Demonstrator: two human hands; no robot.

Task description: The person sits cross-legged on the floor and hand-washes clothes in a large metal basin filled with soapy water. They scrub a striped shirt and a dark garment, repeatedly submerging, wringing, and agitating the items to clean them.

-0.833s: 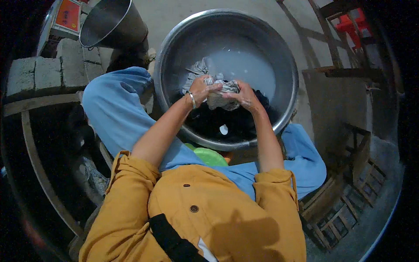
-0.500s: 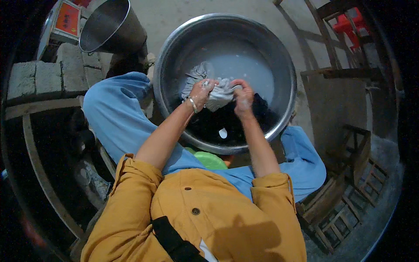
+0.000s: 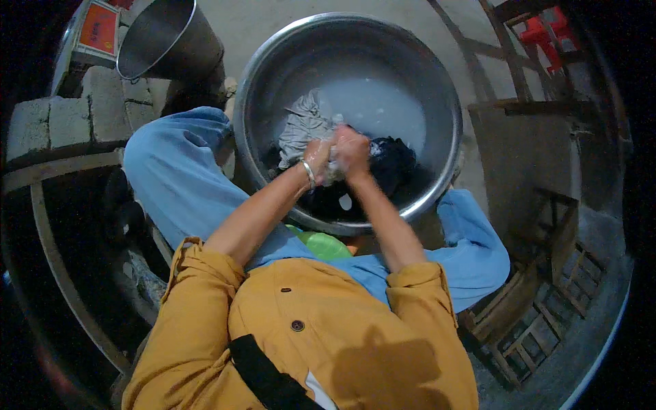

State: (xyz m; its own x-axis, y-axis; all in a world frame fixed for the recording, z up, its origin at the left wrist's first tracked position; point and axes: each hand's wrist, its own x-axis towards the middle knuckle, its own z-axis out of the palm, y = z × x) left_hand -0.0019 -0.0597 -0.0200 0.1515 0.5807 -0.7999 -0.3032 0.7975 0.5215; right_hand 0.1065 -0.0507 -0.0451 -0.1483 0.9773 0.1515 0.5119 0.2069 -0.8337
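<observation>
A wide metal basin (image 3: pixel 452 113) stands between my knees, holding cloudy water (image 3: pixel 386 102). Pale grey striped cloth (image 3: pixel 301 126) is bunched at the middle left of it, wet and partly in the water. My left hand (image 3: pixel 317 157), with a silver bangle at the wrist, is closed on the cloth. Pressed against it, my right hand (image 3: pixel 352 152) is closed in a fist over part of the same cloth, slightly blurred. Dark cloth (image 3: pixel 398 164) lies in the water beside and below my hands. A small white oval piece (image 3: pixel 345 201) shows on the dark area near the basin's near side.
A metal bucket (image 3: pixel 174 44) stands at the far left beside grey blocks (image 3: pixel 68 123). Something green (image 3: pixel 326 246) sits under the basin's near edge. Wooden furniture (image 3: pixel 526 328) is at the right, and a red plastic stool (image 3: pixel 547 34) at the far right.
My right hand has moved left and in against my left hand, bunching the cloth between them. More of the dark cloth shows at the right. The whole view has shifted slightly.
</observation>
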